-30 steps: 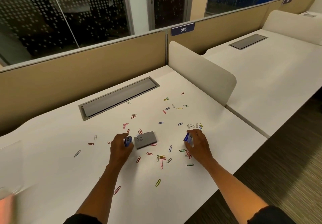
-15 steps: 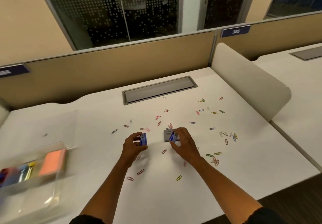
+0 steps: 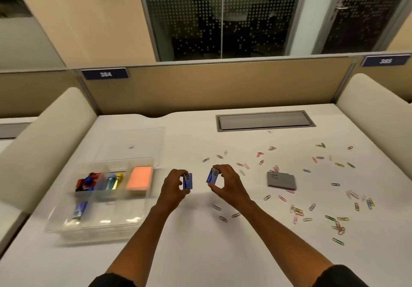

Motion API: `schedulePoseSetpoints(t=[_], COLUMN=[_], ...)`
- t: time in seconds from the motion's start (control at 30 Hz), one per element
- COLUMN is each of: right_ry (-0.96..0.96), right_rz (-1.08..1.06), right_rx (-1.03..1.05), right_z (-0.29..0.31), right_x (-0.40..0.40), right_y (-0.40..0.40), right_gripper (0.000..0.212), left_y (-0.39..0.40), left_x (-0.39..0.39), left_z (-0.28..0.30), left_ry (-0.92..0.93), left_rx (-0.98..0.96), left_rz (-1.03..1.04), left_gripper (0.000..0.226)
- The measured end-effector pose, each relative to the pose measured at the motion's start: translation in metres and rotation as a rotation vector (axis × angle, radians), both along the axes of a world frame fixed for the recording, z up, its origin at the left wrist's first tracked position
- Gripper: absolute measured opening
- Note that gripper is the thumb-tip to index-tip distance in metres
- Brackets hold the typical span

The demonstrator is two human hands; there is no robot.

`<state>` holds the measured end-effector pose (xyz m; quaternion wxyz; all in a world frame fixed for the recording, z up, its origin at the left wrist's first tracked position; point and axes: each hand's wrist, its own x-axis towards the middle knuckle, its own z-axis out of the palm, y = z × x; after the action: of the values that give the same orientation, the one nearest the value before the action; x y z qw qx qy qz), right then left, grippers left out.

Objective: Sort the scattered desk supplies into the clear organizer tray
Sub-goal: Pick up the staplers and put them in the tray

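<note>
Blurrily, organizer tray [image 3: 142, 206] contents smear; each hand pinches a blue box.

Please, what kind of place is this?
Probably an open-plan office: a white desk between padded dividers, numbered seat plates on the partition, and a glass-walled room behind.

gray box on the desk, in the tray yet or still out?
Out. The gray box lies flat on the desk among paper clips, right of both hands, well apart from the clear organizer tray.
</note>
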<state>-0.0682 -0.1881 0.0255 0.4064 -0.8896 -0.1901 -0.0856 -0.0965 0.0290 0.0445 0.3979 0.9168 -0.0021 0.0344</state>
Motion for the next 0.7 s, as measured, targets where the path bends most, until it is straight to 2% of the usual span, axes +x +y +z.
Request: schedulePoseSetpoints(t=[0.13, 0.43, 0.7], right_ry=[-0.028, -0.047, -0.052], right_rz=[0.076, 0.231, 0.345], right_rx=[0.016, 0.029, -0.083], right_z=[0.009, 0.015, 0.011], right_x=[-0.007, -0.023, -0.041], right_y=[0.073, 0.236, 0.340], right_gripper=[0.051, 0.045, 0.049], left_y=[0.078, 0.249, 0.334], left_x=[-0.014, -0.058, -0.095], left_z=[0.009, 0.024, 0.007], left_ry=[-0.060, -0.132, -0.049], left_rx=[0.125, 0.211, 0.318], left_rz=[0.018, 0.194, 0.265], left_gripper=[0.057, 0.058, 0.058])
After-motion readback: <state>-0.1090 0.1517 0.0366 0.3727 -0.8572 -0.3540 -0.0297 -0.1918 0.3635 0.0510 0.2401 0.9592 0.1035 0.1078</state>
